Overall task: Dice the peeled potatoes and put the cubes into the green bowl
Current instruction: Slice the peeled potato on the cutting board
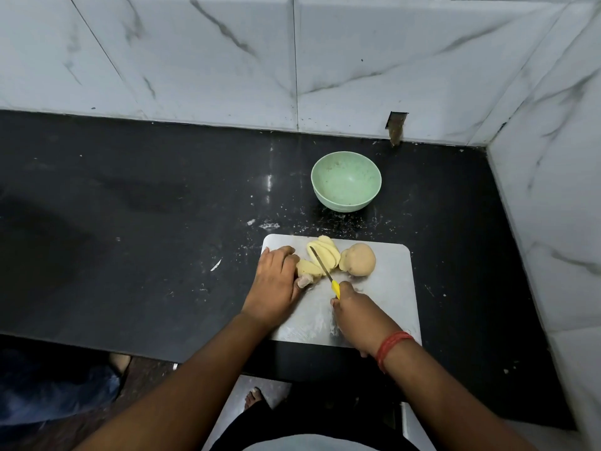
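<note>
A grey board (387, 307) is laid on a black counter (130, 196), with a green bowl (346, 181) set behind it, apart from it. On the board's far edge, a potato piece (307, 267) is pinned under the curled fingers of the left hand (276, 281). A yellow-handled knife (325, 270) is gripped by the right hand (356, 307), its blade angled across the piece. Just behind the blade, a fan of slices (325, 252) is seen, touching a whole potato (359, 258) to the right. No cubes are seen in the bowl.
</note>
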A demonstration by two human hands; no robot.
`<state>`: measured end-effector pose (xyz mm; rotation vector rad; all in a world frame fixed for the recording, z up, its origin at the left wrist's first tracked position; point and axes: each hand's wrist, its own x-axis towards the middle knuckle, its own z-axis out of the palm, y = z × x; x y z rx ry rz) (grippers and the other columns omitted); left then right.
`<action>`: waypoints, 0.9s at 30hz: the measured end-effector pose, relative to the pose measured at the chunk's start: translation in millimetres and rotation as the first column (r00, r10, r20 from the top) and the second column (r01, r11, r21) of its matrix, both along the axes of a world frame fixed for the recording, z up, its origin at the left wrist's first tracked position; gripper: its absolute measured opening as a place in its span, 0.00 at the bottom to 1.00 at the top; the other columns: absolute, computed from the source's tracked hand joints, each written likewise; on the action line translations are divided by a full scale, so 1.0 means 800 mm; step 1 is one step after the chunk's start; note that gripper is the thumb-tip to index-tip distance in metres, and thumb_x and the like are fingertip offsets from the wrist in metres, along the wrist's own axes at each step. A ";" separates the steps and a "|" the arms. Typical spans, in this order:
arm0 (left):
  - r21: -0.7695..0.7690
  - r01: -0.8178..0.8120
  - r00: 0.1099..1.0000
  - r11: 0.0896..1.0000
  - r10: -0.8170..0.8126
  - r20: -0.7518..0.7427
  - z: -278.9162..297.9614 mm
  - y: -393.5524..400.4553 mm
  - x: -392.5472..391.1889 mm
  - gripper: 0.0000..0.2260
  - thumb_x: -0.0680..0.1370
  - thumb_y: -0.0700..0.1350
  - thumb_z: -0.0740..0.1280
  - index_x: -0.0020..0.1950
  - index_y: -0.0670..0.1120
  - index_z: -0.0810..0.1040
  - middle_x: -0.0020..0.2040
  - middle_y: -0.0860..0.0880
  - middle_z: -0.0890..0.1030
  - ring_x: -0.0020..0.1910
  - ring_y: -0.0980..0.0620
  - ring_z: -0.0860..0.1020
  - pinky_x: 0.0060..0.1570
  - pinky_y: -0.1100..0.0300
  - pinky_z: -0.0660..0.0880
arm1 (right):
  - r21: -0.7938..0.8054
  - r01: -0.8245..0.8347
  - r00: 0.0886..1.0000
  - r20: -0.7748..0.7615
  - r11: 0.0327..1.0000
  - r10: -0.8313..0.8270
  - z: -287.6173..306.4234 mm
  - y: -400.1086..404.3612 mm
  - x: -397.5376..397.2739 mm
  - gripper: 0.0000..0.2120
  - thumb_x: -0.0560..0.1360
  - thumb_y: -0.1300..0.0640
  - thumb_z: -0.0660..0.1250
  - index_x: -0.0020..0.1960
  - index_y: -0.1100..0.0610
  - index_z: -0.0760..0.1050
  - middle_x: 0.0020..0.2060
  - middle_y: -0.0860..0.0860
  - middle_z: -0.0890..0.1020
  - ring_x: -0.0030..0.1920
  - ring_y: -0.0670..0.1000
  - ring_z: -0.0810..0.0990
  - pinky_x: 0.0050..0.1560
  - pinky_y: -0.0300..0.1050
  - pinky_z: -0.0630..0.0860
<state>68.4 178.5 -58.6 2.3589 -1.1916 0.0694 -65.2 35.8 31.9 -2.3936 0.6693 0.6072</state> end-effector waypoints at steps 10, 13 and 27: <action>0.048 0.069 0.997 0.996 -0.070 0.014 0.003 0.003 -0.004 0.22 0.82 0.53 0.58 0.69 0.39 0.73 0.66 0.41 0.75 0.66 0.40 0.73 0.76 0.37 0.61 | 0.005 -0.090 0.993 -0.073 0.996 0.090 0.009 -0.020 0.004 0.13 0.83 0.53 0.52 0.64 0.59 0.64 0.44 0.57 0.76 0.43 0.55 0.76 0.44 0.49 0.71; 0.017 0.053 0.999 0.998 -0.053 0.013 0.003 0.006 -0.010 0.21 0.83 0.54 0.58 0.65 0.38 0.75 0.64 0.40 0.75 0.65 0.42 0.72 0.75 0.37 0.61 | 0.065 -0.065 0.992 -0.100 0.996 0.071 0.013 -0.017 0.000 0.11 0.84 0.51 0.52 0.61 0.57 0.64 0.43 0.56 0.75 0.44 0.58 0.79 0.43 0.53 0.78; 0.085 -0.139 0.983 0.987 0.127 0.130 0.011 0.014 -0.028 0.14 0.80 0.56 0.64 0.57 0.47 0.77 0.47 0.50 0.77 0.47 0.46 0.75 0.60 0.48 0.66 | 0.159 0.111 0.994 -0.042 0.981 -0.106 0.010 -0.007 -0.008 0.09 0.83 0.50 0.51 0.59 0.54 0.63 0.46 0.57 0.76 0.31 0.57 0.78 0.22 0.46 0.74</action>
